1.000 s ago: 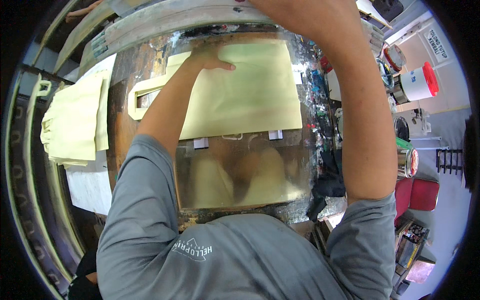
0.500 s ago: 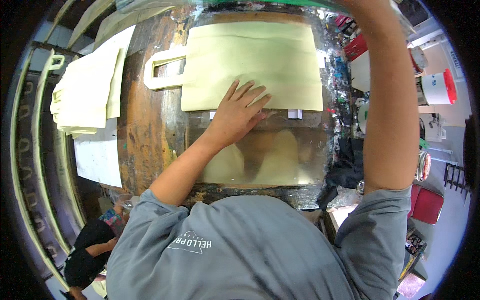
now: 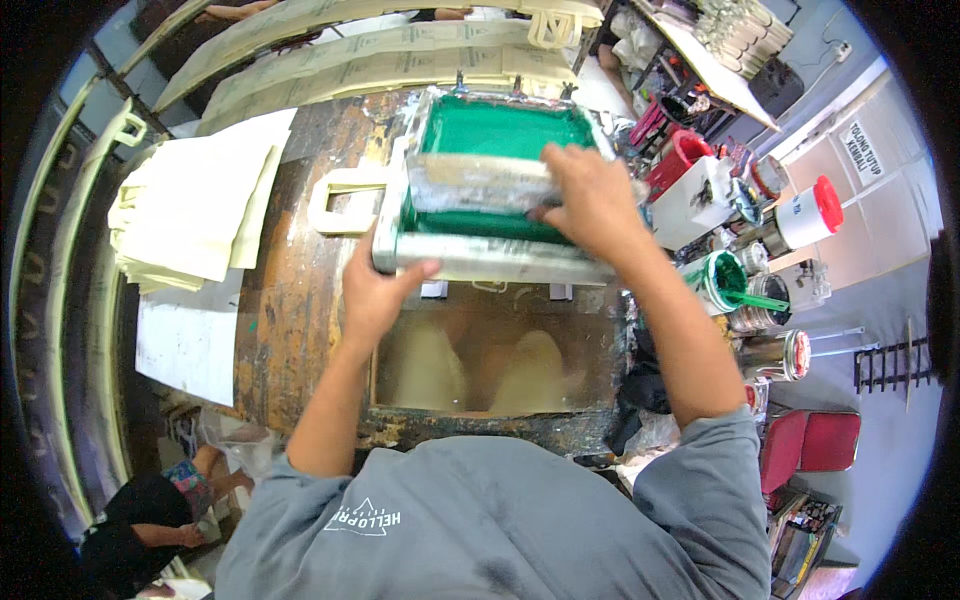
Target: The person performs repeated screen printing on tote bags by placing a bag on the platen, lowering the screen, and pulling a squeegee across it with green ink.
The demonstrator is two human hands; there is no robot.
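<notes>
A screen-printing frame (image 3: 480, 262) with green mesh lies flat on the worn wooden table (image 3: 290, 300), covering the cream bag; only the bag's handle loop (image 3: 335, 200) sticks out at the left. My left hand (image 3: 378, 290) grips the frame's near-left corner. My right hand (image 3: 590, 195) holds a grey squeegee (image 3: 470, 182) lying across the green mesh.
A stack of cream bags (image 3: 185, 215) sits at the table's left, with white sheets (image 3: 190, 345) below it. Ink cans, a green-smeared tin (image 3: 722, 280) and a red-lidded tub (image 3: 805, 215) crowd the right. More bags hang on rails behind. A person crouches at lower left (image 3: 150, 520).
The screen frame has come down over the cream bag. My left hand left the bag for the frame's corner; my right hand now holds the squeegee on the mesh.
</notes>
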